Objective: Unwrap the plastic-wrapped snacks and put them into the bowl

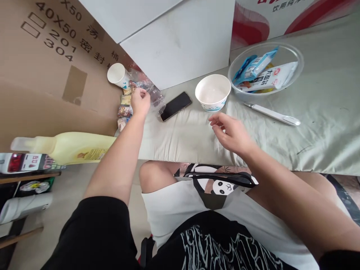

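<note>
My left hand [141, 101] is over the left end of the covered surface, its fingers drawn together beside a crumpled clear plastic bag [153, 94]. What they hold, if anything, is hidden. Small wrapped packets [125, 110] lie in a row just left of that hand, and a white paper cup [116, 74] is behind them. My right hand [232, 133] hovers with loosely bent fingers apart and nothing between them, just in front of a white paper bowl [213, 92]. The bowl stands upright with no contents visible. A black phone [176, 106] lies between my hands.
A clear plastic bowl [298, 71] with several packets stands at the back right; a white-handled knife-like tool [274, 114] lies before it. Cardboard [92, 82] and white boxes [180, 41] wall the left and back. A yellow bottle [81, 146] is beside my left forearm.
</note>
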Motion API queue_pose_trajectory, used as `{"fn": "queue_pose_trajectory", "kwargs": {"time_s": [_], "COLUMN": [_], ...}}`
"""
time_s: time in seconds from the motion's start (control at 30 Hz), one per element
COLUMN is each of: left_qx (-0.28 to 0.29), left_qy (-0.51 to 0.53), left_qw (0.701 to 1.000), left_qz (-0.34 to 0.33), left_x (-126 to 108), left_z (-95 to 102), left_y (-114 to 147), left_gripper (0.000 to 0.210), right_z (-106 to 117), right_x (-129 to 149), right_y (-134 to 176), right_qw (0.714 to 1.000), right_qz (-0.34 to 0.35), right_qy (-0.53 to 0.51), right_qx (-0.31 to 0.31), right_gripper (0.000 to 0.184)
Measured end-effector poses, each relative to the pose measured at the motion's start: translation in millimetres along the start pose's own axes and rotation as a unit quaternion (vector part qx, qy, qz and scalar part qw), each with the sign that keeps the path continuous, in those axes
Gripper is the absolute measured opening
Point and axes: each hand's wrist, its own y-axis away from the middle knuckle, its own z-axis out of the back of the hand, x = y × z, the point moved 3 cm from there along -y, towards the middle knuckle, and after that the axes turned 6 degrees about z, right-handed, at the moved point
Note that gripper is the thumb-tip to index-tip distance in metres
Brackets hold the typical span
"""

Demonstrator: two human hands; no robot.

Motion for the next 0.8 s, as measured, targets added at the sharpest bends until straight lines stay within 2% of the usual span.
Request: {"fn": "queue_pose_trajectory", "kwargs": {"time_s": [0.1, 0.2, 0.33, 0.43, 0.53, 0.63, 0.73, 0.8], "left_qx": [0.036, 0.084, 0.053, 0.033, 0.055, 0.073, 0.066, 0.059], "left_qy": [0.011, 0.038, 0.032, 0.027, 0.036, 0.054, 0.086, 0.105], "left_qw": [0.997, 0.991, 0.995, 0.997, 0.994, 0.992, 0.993, 0.992], "left_qz": [0.068, 0.097, 0.080, 0.063, 0.088, 0.091, 0.047, -0.029], "left_x": [14, 9, 5, 7, 15, 31, 47, 46], "left_z": [-6.3, -28.1, -51.8, -54.3, -43.1, -18.4, 12.4, 26.1], "left_y": [-14, -25, -43, -49, -45, -32, -6, 24], "left_gripper": [0.015, 0.024, 0.048, 0.060, 0.054, 0.054, 0.049, 0.045], "right_z": [-7, -7, -4, -4, -6, -8, -10, -14], "right_x": [-2, -7, -15, -19, -20, -16, -9, -6], "right_y": [4, 8, 7, 3, 0, 2, 6, 8], "right_qw": [1.000, 0.999, 0.997, 0.996, 0.996, 0.995, 0.996, 0.998], "right_qz": [-0.009, -0.016, -0.033, -0.034, -0.031, -0.029, -0.026, -0.035], "right_qy": [0.009, 0.030, 0.050, 0.060, 0.069, 0.076, 0.063, 0.019], "right_qx": [0.022, 0.034, 0.042, 0.048, 0.054, 0.062, 0.061, 0.057], "right_gripper": [0.024, 0.024, 0.024, 0.025, 0.024, 0.022, 0.020, 0.019]}}
